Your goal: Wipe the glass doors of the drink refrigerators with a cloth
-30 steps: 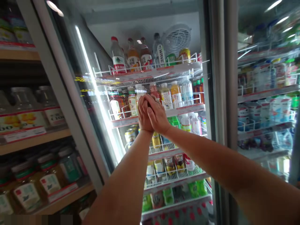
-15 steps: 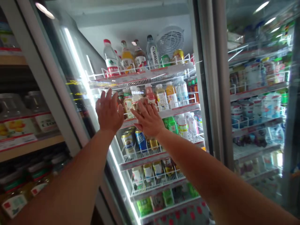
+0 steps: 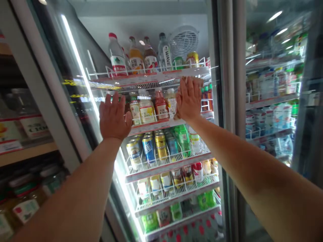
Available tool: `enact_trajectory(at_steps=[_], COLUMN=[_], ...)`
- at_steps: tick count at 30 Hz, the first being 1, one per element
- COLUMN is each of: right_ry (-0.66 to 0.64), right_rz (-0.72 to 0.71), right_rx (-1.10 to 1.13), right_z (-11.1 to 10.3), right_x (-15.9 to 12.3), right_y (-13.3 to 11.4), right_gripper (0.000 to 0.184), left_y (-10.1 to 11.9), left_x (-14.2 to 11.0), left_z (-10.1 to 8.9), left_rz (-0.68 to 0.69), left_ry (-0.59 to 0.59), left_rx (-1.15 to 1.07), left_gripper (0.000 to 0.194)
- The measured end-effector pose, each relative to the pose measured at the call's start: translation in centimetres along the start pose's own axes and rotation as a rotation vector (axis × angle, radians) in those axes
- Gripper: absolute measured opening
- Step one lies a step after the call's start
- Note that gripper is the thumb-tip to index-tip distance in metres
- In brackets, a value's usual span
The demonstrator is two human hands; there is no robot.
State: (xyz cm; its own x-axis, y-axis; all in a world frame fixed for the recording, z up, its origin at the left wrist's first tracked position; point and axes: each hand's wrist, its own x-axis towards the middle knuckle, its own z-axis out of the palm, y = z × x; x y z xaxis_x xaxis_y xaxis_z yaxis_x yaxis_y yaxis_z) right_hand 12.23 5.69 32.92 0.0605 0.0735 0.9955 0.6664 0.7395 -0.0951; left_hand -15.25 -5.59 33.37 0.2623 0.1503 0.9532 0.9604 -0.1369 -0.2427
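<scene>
My left hand [image 3: 113,117] rests with its palm toward the closed glass door of a drinks cooler, fingers stretched out and nothing in it. On the right, my right hand [image 3: 188,101] holds a crumpled light brown cloth [image 3: 199,81] flat against the same glass. The cloth shows past the fingertips and beside the palm; most of it is hidden under the hand. Behind the glass, between the two hands, stand a red juice bottle [image 3: 161,106] and a pale yellow drink bottle [image 3: 147,112].
Wire shelves hold bottles and cans, among them a blue can [image 3: 148,149]. A metal door frame [image 3: 233,84] runs down the right, with another stocked glass cooler beyond. To the left, an open wooden shelf [image 3: 30,153] carries jars.
My right hand has swept the cloth to the right and upward across the glass. My left hand stays in nearly the same place. The view has shifted slightly.
</scene>
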Motion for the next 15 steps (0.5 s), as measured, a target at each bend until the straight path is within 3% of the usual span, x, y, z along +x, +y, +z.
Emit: enact_trajectory(at_steps=[2,6,8,10,13,15], right_ry=[-0.020,-0.294,-0.411,-0.391,-0.156,-0.056], right_rz=[-0.042,-0.451,-0.587,-0.535,-0.231,-0.119], right_rx=[0.003,0.038,0.039,0.005,-0.063,-0.082], right_z=[0.0,-0.1,-0.4,-0.8,-0.9,-0.6], right_x=[-0.7,-2.7,-2.4,-1.2,0.7,0.9], right_y=[-0.1,-1.4,-1.4,-0.8,0.1,0.0], right_gripper=[0.059,0.054,0.052,0.052,0.055,0.058], left_y=[0.0,0.0,0.0,0.1,0.1,0.0], left_x=[0.0,0.0,-0.1,-0.1,-0.1,-0.1], left_z=[0.0,0.0,0.0,-0.1,-0.1,0.0], left_rz=[-0.004,-0.001,-0.014,-0.020,-0.004,0.001], left_ry=[0.001,0.021,0.029,0.021,0.002,0.006], left_rx=[-0.016,-0.034,-0.079,-0.094,-0.059,-0.034], left_gripper=[0.061,0.061,0.060,0.060,0.062,0.063])
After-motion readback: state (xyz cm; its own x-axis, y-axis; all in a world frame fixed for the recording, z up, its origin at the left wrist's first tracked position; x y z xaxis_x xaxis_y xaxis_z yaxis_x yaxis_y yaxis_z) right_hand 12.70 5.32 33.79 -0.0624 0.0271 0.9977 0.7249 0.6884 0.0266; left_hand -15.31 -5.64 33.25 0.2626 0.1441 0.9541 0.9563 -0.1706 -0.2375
